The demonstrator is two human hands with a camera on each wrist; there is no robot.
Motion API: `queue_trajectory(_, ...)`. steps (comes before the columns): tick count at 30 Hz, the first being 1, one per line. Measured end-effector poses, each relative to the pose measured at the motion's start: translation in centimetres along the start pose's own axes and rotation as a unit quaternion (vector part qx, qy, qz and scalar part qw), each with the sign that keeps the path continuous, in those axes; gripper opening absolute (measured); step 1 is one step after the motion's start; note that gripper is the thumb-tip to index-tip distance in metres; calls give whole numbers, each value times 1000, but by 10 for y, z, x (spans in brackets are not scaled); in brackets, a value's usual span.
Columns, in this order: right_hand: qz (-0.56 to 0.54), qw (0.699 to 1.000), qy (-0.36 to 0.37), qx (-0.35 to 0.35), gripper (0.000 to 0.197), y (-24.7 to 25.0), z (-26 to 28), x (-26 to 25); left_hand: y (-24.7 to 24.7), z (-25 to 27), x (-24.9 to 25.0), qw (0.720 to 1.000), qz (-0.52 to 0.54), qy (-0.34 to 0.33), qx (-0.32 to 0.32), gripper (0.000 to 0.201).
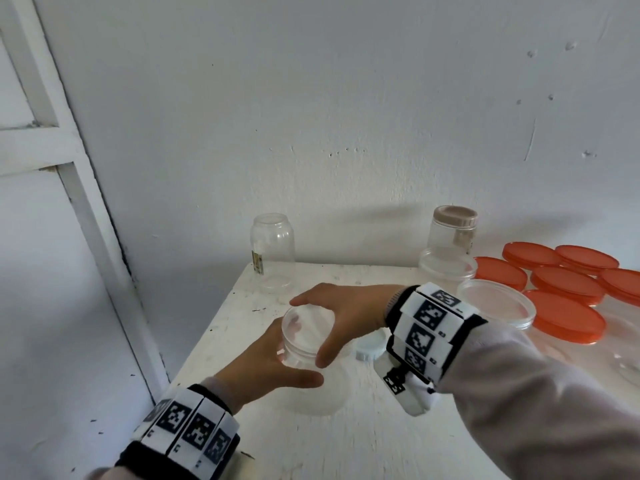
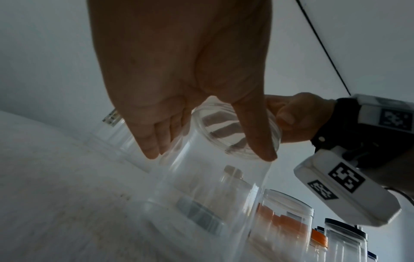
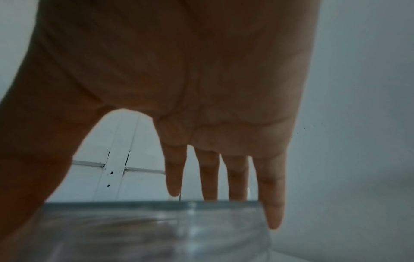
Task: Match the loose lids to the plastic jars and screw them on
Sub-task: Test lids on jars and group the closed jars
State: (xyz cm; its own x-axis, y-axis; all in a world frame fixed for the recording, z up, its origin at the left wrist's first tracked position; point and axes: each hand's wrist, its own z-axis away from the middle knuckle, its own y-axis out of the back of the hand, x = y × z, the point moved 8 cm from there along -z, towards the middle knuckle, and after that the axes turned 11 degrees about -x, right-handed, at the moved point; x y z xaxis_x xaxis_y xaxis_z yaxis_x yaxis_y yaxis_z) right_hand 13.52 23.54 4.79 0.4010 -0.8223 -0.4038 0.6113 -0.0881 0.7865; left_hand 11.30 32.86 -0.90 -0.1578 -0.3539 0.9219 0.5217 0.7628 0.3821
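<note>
Head view shows our left hand (image 1: 266, 367) wrapped around the side of the clear jar (image 1: 313, 386), thumb at the near side. Our right hand (image 1: 341, 317) arches over the jar's mouth, fingertips and thumb gripping the rim of the clear lid (image 1: 308, 329) that sits on top. The jar stands on the white table (image 1: 346, 445). Just right of the jar lies a pale blue lid (image 1: 370, 348); farther right, orange lids (image 1: 568, 289); behind the jar, an open jar (image 1: 273, 242).
</note>
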Motion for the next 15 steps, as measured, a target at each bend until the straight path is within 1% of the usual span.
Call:
queue_trajectory(4, 54, 998, -27, -24, 98, 3, -4, -3, 1, -1, -6, 1000, 1, 4, 7, 66)
queue_trajectory(7, 81, 995, -48, -16, 100, 4, -3, -3, 3, 0, -8, 1000, 2, 11, 16, 66)
queue_trajectory(10, 92, 993, -75, 0, 99, 3, -3, -1, 3, 1, -8, 1000, 8, 14, 20, 73)
queue_trajectory(12, 103, 990, -95, 7, 101, 1, -3, 1, 2, 1, -7, 1000, 11, 6, 14, 71)
queue_trajectory(15, 114, 987, -110, -9, 108, 1, -2, 3, 2, 1, -7, 1000, 14, 0, 10, 71)
